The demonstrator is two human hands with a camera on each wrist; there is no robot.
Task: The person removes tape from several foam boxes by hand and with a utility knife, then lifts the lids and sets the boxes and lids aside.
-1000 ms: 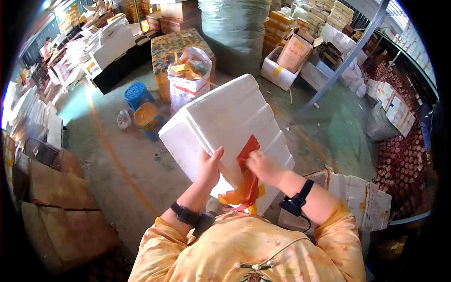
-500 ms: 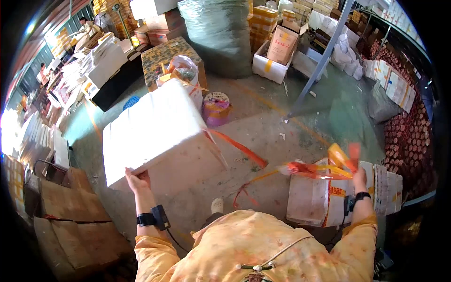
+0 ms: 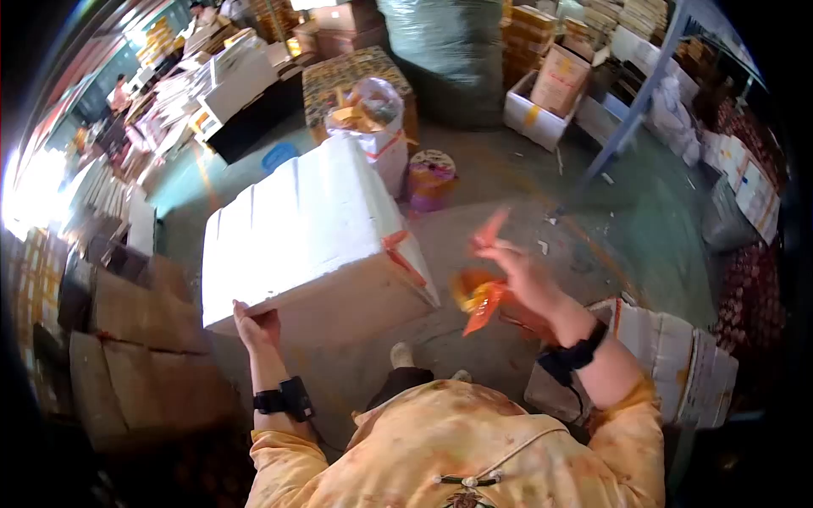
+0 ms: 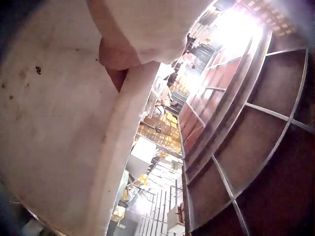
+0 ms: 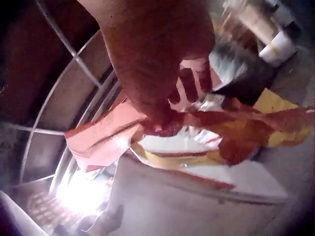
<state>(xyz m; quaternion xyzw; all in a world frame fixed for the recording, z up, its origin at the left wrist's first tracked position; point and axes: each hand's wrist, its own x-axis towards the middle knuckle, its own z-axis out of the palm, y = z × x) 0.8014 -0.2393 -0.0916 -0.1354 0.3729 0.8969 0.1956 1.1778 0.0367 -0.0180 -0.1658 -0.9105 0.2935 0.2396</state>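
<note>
A white foam box (image 3: 288,229) is held up in front of me, tilted on its side. My left hand (image 3: 257,326) grips its near lower edge, with fingers partly hidden beneath. In the left wrist view the hand (image 4: 142,37) lies over the edge of the box wall (image 4: 54,132). Red tape (image 3: 402,258) still clings to the box's right corner. To the right of the box, my right hand (image 3: 529,284) pinches torn strips of red and yellow tape (image 3: 484,306). The right wrist view shows these strips (image 5: 101,140) crumpled around its fingers.
Taped foam boxes (image 3: 656,351) lie on the floor at my right. Beyond the held box stand a white bag of scraps (image 3: 385,152), a tape-wrapped round tub (image 3: 432,180) and a blue stool (image 3: 279,156). Cardboard (image 3: 152,372) is stacked at left; a metal post (image 3: 635,106) rises at right.
The box has turned and moved left, now gripped by the left hand alone. My right hand pulled tape off it, swung far right with the strips, then came back towards the box.
</note>
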